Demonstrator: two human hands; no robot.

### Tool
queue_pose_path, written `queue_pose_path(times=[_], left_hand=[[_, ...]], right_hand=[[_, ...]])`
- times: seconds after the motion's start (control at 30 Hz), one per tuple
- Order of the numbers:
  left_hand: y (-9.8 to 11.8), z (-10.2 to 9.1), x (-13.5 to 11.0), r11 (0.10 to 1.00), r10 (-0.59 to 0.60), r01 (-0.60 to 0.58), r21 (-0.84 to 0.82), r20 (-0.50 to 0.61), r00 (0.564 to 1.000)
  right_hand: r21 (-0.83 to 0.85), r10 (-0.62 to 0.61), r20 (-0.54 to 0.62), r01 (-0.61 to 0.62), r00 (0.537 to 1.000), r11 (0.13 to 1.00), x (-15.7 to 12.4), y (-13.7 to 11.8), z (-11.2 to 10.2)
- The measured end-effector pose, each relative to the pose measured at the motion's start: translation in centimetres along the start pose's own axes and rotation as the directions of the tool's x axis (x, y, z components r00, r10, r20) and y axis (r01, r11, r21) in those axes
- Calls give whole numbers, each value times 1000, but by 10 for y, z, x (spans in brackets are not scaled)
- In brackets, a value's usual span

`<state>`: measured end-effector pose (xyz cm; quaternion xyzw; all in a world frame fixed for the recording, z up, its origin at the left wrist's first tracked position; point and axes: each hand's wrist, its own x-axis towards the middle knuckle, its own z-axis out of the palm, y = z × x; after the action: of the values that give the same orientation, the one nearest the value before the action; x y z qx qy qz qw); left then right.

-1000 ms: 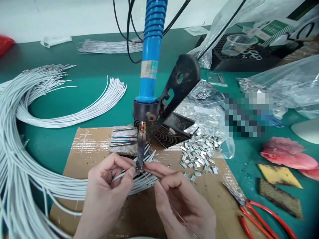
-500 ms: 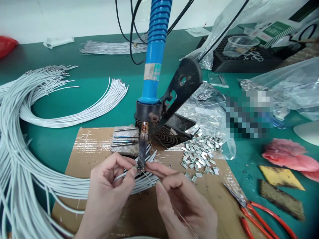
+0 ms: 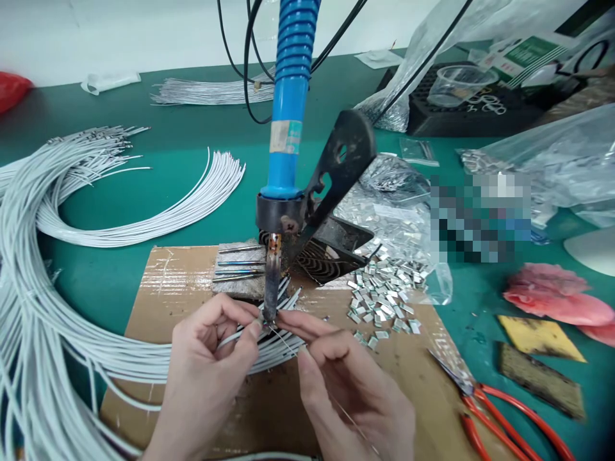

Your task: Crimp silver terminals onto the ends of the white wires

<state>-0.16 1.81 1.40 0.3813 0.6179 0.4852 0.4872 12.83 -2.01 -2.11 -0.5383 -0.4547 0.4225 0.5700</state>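
A blue-handled soldering iron [image 3: 288, 102] hangs tip-down in a black bracket [image 3: 336, 166], its dark tip [image 3: 271, 304] right between my fingertips. My left hand [image 3: 214, 358] pinches a white cable [image 3: 230, 339] with its end at the tip. A thin silvery solder wire [image 3: 283, 342] runs from the tip back through my right hand [image 3: 355, 384], whose thumb and fingers are closed on it. The joint itself is small and partly hidden by the fingertips. Under the hands lies a bundle of white cables [image 3: 144, 365] on a cardboard sheet [image 3: 158, 275].
Small metallic pieces [image 3: 384, 301] lie heaped to the right, beside a clear plastic bag [image 3: 384, 205]. Red-handled pliers [image 3: 485, 403], a yellow sponge [image 3: 541, 337] and a dark sponge [image 3: 538, 381] are at the right. Another cable bundle [image 3: 144, 234] curves across the green table [image 3: 192, 134].
The whole view has shifted slightly, so the iron appears a little farther left. Both hands keep their grip at the iron's tip, with hardly any other movement.
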Motion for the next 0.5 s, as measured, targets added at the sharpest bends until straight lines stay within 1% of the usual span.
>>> queue_pose_path(times=[0.27, 0.4, 0.5], left_hand=[[0, -2, -1, 999, 39, -39, 32, 23, 999], [0, -2, -1, 997, 62, -62, 45, 1, 998], [-1, -2, -2, 997, 57, -58, 56, 8, 998]], right_hand=[[-12, 0, 5, 0, 1000, 1000, 1, -1, -1], [-12, -3, 15, 4, 1000, 1000, 1, -1, -2], [-14, -17, 19, 17, 1000, 1000, 0, -1, -3]])
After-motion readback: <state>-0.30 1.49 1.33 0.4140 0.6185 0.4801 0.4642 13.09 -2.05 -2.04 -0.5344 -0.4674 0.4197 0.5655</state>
